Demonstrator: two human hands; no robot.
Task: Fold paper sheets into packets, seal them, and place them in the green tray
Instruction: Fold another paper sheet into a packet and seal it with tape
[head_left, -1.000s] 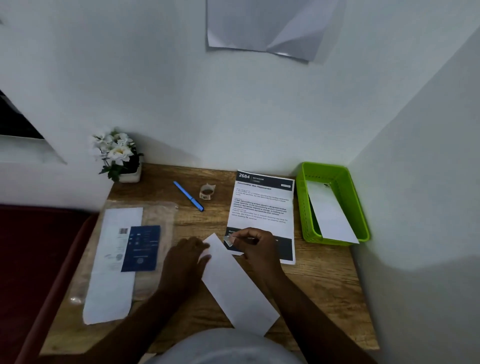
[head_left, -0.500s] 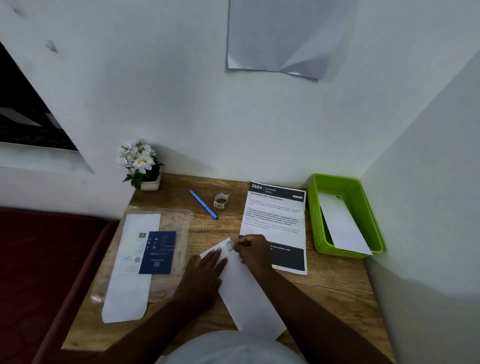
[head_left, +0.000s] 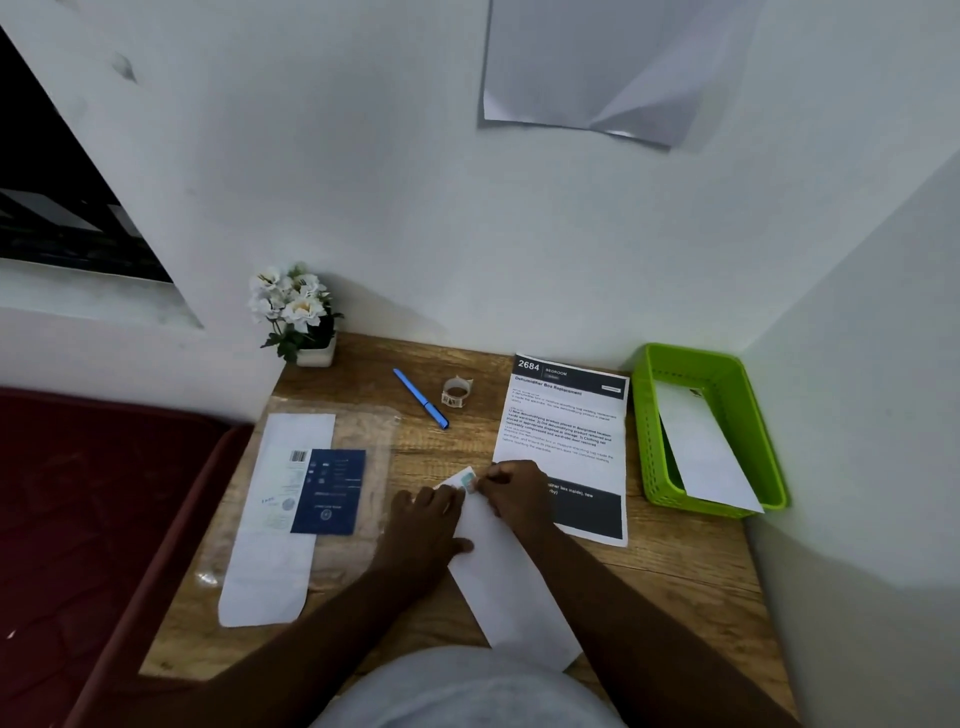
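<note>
Pressing flat, the left hand (head_left: 427, 525) pins the light, floppy folded packet (head_left: 511, 577); right hand (head_left: 511, 493) pinches a sticker (head_left: 467, 479) onto its far corner.

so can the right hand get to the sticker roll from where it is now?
Probably yes. The right hand is busy pinching a sticker onto the folded packet, but the sticker roll sits in the open beyond it, with only bare desk and the printed sheet's edge between.
</note>
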